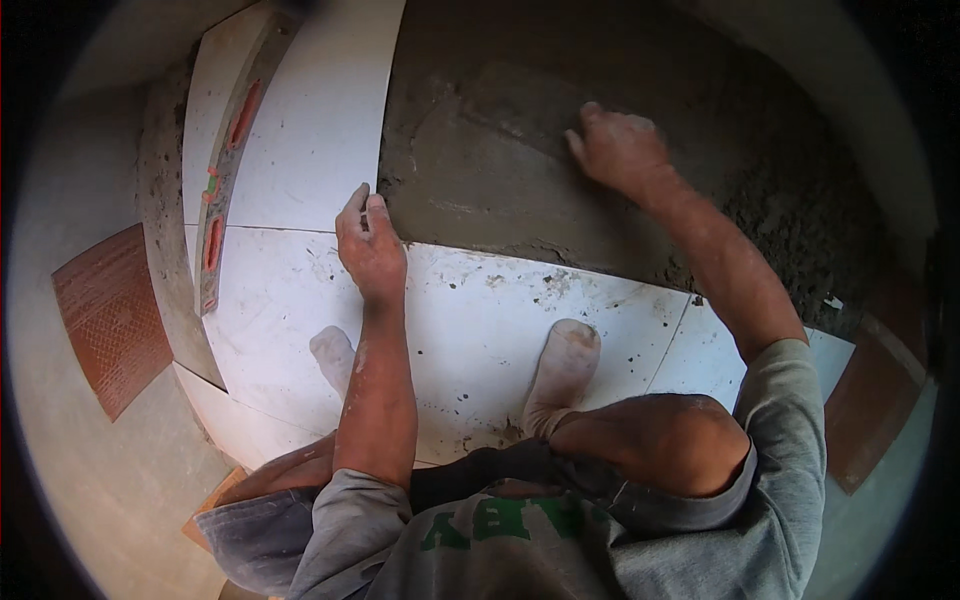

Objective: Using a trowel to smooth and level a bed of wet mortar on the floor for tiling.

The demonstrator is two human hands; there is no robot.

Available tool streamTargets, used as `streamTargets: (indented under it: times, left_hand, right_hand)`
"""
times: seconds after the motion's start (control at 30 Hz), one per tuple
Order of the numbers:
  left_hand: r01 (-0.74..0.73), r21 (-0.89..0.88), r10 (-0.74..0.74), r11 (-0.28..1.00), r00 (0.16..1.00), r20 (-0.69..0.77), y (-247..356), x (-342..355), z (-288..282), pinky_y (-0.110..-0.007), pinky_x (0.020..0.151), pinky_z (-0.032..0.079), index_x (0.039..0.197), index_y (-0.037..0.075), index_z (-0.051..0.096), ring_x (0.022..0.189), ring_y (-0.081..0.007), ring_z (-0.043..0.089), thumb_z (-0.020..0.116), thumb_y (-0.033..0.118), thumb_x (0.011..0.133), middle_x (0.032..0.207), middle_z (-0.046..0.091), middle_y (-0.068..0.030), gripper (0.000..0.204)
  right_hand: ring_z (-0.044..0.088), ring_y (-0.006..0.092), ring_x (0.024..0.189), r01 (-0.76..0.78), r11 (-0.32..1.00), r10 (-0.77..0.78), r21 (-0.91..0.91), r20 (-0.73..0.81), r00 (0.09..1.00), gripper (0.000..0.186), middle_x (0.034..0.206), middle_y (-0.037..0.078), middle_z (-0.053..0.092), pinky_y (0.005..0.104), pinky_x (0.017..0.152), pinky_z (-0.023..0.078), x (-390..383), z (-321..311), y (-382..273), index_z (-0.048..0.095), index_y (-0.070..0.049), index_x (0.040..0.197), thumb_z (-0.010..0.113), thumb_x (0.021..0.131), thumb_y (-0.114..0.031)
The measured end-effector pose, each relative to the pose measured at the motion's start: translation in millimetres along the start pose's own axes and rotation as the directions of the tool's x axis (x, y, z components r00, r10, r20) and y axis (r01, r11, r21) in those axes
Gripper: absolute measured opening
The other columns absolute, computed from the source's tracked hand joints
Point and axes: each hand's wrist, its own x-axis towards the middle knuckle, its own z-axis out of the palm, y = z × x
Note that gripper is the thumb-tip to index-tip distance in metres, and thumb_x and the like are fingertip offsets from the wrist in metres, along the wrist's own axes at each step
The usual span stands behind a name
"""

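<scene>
My left hand (372, 245) is over the corner where the white floor tiles (300, 140) meet the mortar. Its thumb and index finger point forward, a little apart, with a small dark patch between them. My right hand (622, 150) is closed low over a bed of wet grey-brown mortar (470, 170). Beside its knuckles, a faint straight-edged flat shape blends into the mortar, so I cannot make out what the hand grips. On the tiles at left lies a long mortar-smeared spirit level (228, 150) with red-framed windows.
My sock-covered feet (570, 350) rest on tiles speckled with mortar crumbs. Brown textured tiles lie at the left (112, 318) and at the right (875, 400). Rough, lumpy mortar (790, 210) runs along the right wall. A small white chip (833, 302) sits at its edge.
</scene>
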Motion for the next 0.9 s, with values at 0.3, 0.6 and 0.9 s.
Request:
streamTargets:
  times: [0.3, 0.6, 0.9]
  left_hand:
    - [-0.127, -0.052, 0.124, 0.991, 0.991, -0.051, -13.2, 20.3, -22.3, -0.035, 0.09, 0.048, 0.115, -0.003, 0.063, 0.101, -0.0282, 0.062, 0.051, 0.023, 0.096, 0.111, 0.065, -0.0204, 0.035]
    - [-0.698, -0.047, 0.514, 0.715, 0.478, 0.712, 52.8, 139.0, -87.2, -0.04, 0.069, 0.05, 0.095, 0.003, 0.064, 0.068, -0.0322, 0.065, 0.056, 0.014, 0.09, 0.077, 0.067, -0.0152, 0.015]
    - [-0.712, -0.058, 0.457, 0.7, 0.384, 0.802, 7.1, 181.6, -140.9, -0.037, 0.092, 0.047, 0.127, 0.004, 0.055, 0.103, -0.031, 0.063, 0.056, 0.011, 0.09, 0.11, 0.065, -0.0189, 0.037]
  right_hand:
    - [0.066, 0.0391, 0.089, -0.51, 0.86, 0.49, -0.011, -0.262, 0.831, 0.049, 0.094, 0.023, 0.067, 0.0474, 0.08, 0.052, 7.8, -13.4, 133.1, 0.059, 0.003, 0.107, 0.055, 0.09, -0.043]
    - [0.067, 0.0344, 0.082, -0.572, 0.509, 0.678, 0.643, 0.111, 0.727, 0.048, 0.095, 0.025, 0.065, 0.0417, 0.071, 0.053, -63.0, -56.1, 125.8, 0.057, 0.008, 0.114, 0.058, 0.081, -0.028]
    - [0.065, 0.0285, 0.07, -0.627, 0.433, 0.851, 0.648, -0.064, 0.522, 0.04, 0.094, 0.021, 0.065, 0.0384, 0.064, 0.05, -93.5, 27.0, 83.9, 0.059, 0.004, 0.112, 0.056, 0.079, -0.018]
